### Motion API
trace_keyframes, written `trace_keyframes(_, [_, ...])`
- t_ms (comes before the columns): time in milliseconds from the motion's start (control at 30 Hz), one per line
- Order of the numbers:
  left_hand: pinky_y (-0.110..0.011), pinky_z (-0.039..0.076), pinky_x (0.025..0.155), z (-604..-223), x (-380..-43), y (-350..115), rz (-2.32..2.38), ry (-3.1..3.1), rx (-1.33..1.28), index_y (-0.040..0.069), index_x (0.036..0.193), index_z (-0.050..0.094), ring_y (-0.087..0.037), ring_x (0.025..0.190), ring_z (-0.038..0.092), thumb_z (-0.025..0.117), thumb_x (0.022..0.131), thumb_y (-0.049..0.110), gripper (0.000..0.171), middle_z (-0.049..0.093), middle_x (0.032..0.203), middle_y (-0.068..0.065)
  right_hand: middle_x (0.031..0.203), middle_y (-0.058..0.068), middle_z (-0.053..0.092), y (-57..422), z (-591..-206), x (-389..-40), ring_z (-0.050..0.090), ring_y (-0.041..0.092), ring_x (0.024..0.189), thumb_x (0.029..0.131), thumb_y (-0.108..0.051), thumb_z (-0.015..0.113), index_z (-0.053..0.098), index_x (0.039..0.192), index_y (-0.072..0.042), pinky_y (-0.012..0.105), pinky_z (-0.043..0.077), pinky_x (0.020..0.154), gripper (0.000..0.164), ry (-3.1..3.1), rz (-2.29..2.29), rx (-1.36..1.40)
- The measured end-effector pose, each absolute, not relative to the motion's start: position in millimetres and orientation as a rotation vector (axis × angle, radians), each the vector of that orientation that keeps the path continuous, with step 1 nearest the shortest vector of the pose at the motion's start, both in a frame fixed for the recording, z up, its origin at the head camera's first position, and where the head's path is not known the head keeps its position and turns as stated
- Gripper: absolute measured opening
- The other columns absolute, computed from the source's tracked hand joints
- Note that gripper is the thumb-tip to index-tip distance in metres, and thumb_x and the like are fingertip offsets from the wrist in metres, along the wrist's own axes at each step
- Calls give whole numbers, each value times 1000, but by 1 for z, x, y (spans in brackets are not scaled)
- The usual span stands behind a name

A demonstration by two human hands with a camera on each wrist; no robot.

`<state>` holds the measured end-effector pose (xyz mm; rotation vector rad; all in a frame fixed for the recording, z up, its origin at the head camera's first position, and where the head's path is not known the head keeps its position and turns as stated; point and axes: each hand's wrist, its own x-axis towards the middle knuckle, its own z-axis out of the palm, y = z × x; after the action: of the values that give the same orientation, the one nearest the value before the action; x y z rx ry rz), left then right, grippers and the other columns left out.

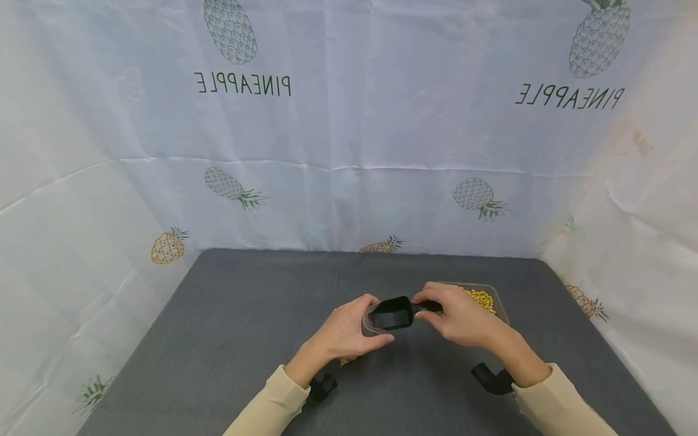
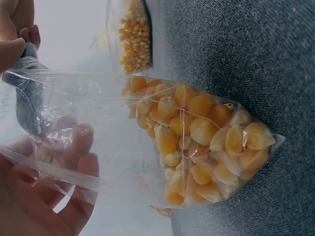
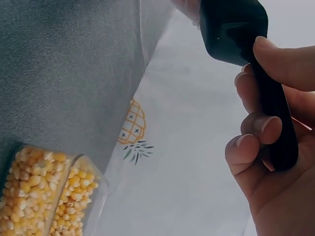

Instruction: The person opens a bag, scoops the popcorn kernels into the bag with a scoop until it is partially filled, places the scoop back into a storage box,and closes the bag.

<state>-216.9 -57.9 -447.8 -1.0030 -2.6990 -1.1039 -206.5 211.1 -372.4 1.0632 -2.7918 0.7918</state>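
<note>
My left hand [image 1: 345, 330] holds a clear plastic bag [image 2: 110, 105] near its mouth, fingers and thumb around it. Yellow corn kernels [image 2: 197, 137] fill the bag's pointed lower end, just over the table. With the fingers of my right hand [image 1: 463, 315] curled round its handle, a black scoop [image 1: 394, 313] is held level at the bag's mouth. The scoop's bowl is partly inside the bag, seen through the plastic in the left wrist view. No kernels show in the bowl from the head view.
A clear plastic container [image 3: 102, 189] of corn kernels stands on the grey table [image 1: 245, 327], behind my right hand. White cloth [image 1: 349, 121] printed with pineapples hangs behind and at both sides. Black wrist devices [image 1: 493, 379] sit under my forearms.
</note>
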Motion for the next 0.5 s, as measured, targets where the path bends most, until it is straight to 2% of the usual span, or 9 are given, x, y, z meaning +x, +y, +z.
trace_keyframes(367, [-24, 46, 65, -448, -217, -58, -1086, -2700, -987, 15, 128, 58, -5, 75, 53, 71, 89, 56, 58, 59, 98, 7, 100, -9, 63, 226, -381, -209, 60, 6, 87, 93, -12, 75, 72, 111, -14, 33, 52, 75, 18, -2747, 958, 1042])
trace_keyframes(433, [-24, 46, 64, -448, -217, -58, -1087, -2701, -988, 15, 129, 58, -5, 74, 53, 71, 89, 56, 59, 59, 99, 7, 99, -9, 63, 228, -382, -209, 59, 10, 84, 93, -13, 75, 72, 111, -15, 35, 51, 73, 18, -2746, 976, 1027])
trace_keyframes(500, [-25, 46, 65, -448, -217, -59, -1089, -2708, -988, 15, 130, 57, -5, 76, 53, 70, 89, 56, 60, 59, 100, 7, 102, -8, 65, 230, -383, -208, 65, 19, 95, 93, -15, 76, 73, 111, -15, 41, 54, 81, 18, -2752, 975, 991])
